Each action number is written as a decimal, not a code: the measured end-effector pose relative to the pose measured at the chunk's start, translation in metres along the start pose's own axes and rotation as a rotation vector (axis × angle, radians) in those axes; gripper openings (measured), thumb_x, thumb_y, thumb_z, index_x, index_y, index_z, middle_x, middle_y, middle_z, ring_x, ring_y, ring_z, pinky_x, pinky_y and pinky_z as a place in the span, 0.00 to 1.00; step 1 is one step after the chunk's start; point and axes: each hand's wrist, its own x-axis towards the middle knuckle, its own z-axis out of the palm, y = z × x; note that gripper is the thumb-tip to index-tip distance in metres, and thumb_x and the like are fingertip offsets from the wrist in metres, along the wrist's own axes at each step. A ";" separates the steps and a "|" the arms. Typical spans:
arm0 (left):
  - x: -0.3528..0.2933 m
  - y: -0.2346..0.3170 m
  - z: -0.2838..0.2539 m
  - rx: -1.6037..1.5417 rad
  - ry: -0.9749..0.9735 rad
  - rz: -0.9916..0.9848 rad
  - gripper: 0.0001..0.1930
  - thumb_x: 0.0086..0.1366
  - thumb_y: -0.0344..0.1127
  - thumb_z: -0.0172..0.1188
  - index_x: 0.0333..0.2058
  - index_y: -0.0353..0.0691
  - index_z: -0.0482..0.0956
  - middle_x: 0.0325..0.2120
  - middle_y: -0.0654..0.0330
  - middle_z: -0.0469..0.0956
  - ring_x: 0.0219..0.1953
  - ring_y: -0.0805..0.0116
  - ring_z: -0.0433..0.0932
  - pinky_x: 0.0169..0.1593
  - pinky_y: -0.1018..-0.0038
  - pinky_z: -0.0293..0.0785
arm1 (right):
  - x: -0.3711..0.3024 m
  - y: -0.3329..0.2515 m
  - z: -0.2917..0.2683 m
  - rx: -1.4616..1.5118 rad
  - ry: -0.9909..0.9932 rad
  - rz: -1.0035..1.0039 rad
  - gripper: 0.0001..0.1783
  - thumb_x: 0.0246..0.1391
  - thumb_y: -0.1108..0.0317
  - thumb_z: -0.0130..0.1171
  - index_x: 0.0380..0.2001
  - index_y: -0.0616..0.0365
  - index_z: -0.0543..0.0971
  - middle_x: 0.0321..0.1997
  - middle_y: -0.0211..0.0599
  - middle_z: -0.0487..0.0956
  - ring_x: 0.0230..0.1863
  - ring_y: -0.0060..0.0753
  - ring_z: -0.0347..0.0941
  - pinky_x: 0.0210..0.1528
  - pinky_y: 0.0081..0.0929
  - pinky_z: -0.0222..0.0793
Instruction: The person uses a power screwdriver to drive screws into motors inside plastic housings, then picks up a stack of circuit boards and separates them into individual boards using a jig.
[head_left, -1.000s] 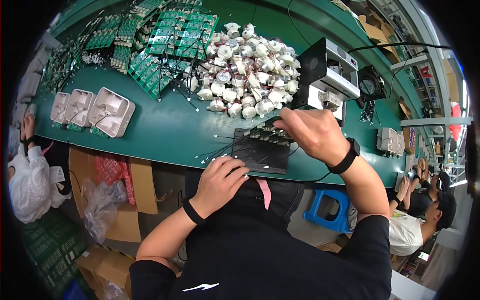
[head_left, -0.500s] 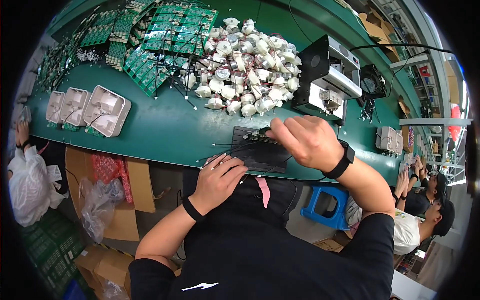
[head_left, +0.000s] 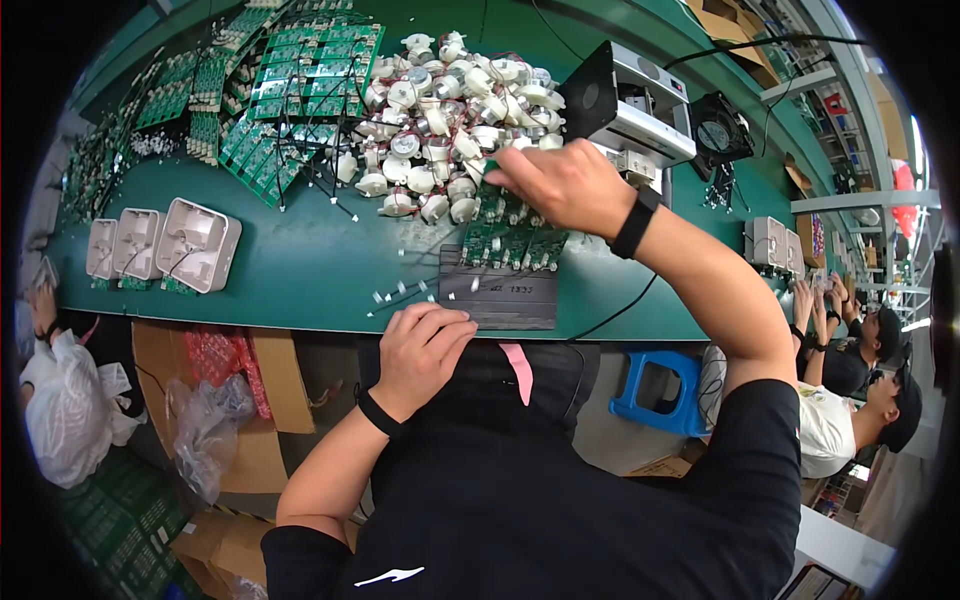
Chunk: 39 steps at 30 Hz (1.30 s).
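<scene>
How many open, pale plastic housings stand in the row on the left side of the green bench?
3: the left-hand housing, the middle housing and the larger-looking right-hand housing, side by side. Others could be hidden behind them.

Short characters (head_left: 508,289) mark the dark pad (head_left: 500,312), a white emblem (head_left: 390,577) the black shirt (head_left: 560,500).
</scene>
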 end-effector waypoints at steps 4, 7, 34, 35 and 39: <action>-0.001 -0.002 0.001 0.027 0.021 0.039 0.08 0.53 0.28 0.72 0.32 0.45 0.85 0.37 0.67 0.83 0.39 0.62 0.79 0.44 0.67 0.75 | 0.004 0.005 0.008 0.073 0.015 0.013 0.15 0.63 0.59 0.62 0.30 0.55 0.70 0.16 0.34 0.72 0.16 0.42 0.72 0.16 0.38 0.62; -0.001 -0.004 -0.005 -0.023 0.028 0.051 0.07 0.54 0.27 0.71 0.32 0.43 0.84 0.37 0.63 0.83 0.39 0.60 0.79 0.44 0.68 0.76 | 0.005 0.009 -0.004 0.118 0.074 0.050 0.14 0.64 0.60 0.61 0.30 0.56 0.71 0.17 0.36 0.73 0.17 0.45 0.73 0.17 0.39 0.63; 0.126 0.012 -0.021 -1.248 -0.319 -0.832 0.21 0.64 0.25 0.65 0.56 0.34 0.75 0.48 0.62 0.79 0.52 0.70 0.76 0.57 0.71 0.71 | 0.033 -0.010 -0.021 0.078 0.164 -0.051 0.17 0.65 0.58 0.58 0.26 0.55 0.69 0.15 0.36 0.75 0.15 0.44 0.75 0.15 0.39 0.66; 0.125 0.013 -0.022 -1.259 -0.302 -0.809 0.20 0.64 0.26 0.65 0.55 0.34 0.76 0.48 0.62 0.80 0.52 0.70 0.77 0.56 0.72 0.72 | 0.034 -0.011 -0.021 0.091 0.171 -0.037 0.17 0.66 0.57 0.57 0.27 0.55 0.69 0.15 0.36 0.75 0.16 0.44 0.76 0.16 0.40 0.67; 0.122 0.016 -0.016 -1.261 -0.252 -0.812 0.18 0.66 0.27 0.64 0.54 0.34 0.77 0.48 0.61 0.80 0.51 0.71 0.78 0.54 0.74 0.74 | 0.039 -0.018 -0.018 0.102 0.161 -0.017 0.17 0.67 0.56 0.54 0.28 0.56 0.70 0.15 0.36 0.77 0.17 0.45 0.78 0.17 0.41 0.69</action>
